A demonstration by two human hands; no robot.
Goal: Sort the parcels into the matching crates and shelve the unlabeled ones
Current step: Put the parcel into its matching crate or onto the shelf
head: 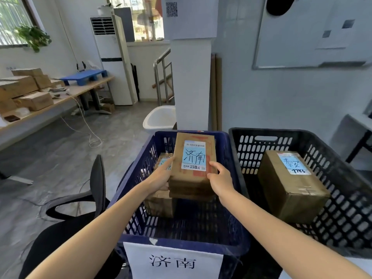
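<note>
Over the blue crate [233, 244], which carries a white paper sign 济南, I hold a brown cardboard parcel [193, 182] with a light-blue label reading 济南. My left hand [161, 178] grips its left near edge, my right hand [220, 178] grips its right near corner. Under and left of it in the same crate lies another labelled parcel [161, 202], partly hidden. The black crate [342, 218] to the right holds one brown parcel [289, 190] with a blue handwritten label.
A long wooden table [80, 90] at left carries several cardboard boxes [24, 87] and a blue pallet [84, 75]. A black office chair [80, 208] stands just left of the blue crate. A white tub [159, 117] sits behind by the white pillar [191, 81].
</note>
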